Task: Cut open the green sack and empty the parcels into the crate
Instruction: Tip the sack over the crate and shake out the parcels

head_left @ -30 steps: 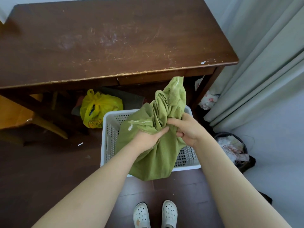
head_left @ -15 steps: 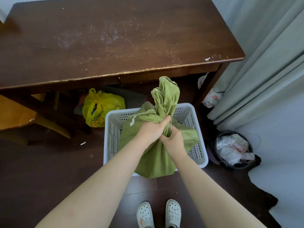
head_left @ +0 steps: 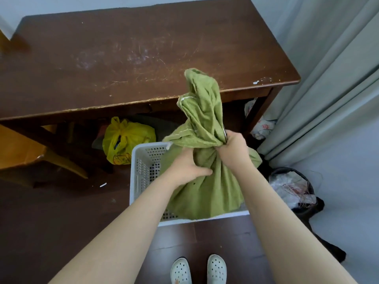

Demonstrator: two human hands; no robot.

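Scratched wood table (head_left: 143,58); left hand (head_left: 184,167), right hand (head_left: 233,150) grip crumpled green sack (head_left: 205,191).

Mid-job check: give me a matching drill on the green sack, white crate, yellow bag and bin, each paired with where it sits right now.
Things:
1. green sack
2. white crate
3. yellow bag
4. bin

Places:
A. on the floor under the table
B. on the floor by the curtain, with rubbish in it
C. gripped by the left hand and the right hand
D. on the floor just ahead of the shoes, under the sack

Pairs: 1-C, 2-D, 3-A, 4-B.
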